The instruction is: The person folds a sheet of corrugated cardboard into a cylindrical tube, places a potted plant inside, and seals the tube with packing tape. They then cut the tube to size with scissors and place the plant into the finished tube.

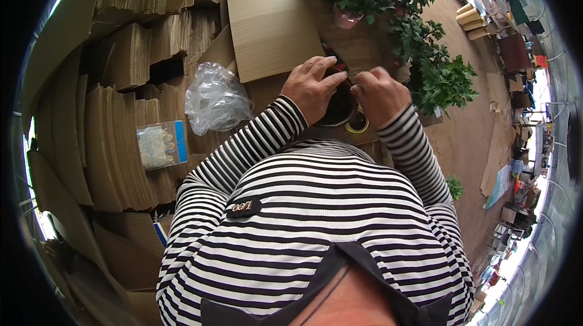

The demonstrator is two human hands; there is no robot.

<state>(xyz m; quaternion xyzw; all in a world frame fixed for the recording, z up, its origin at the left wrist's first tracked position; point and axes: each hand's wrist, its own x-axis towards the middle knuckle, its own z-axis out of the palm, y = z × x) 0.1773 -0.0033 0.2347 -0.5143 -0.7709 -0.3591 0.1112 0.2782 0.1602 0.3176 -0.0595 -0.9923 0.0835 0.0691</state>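
A dark round container [340,109], open at the top, is close in front of my body between my two hands. My left hand [310,86] grips its left side, with fingers reaching over the far rim. At the right rim, my right hand [381,94] has its fingers curled and thumb pressed close; whether something thin is pinched there is hidden. A yellow-edged roll of tape [356,131] lies beside the container, below my right hand. Past my left fingers, a black and red object [329,50] is partly covered. A large cardboard sheet [273,25] lies just beyond my left hand.
Stacks of folded cardboard [118,148] fill the left side. On them are a crumpled clear plastic bag [216,98] and a clear packet with a blue strip [161,144]. Leafy potted plants [444,82] stand at front right, one in a pink pot [347,17]. Shelving [514,57] lines the far right.
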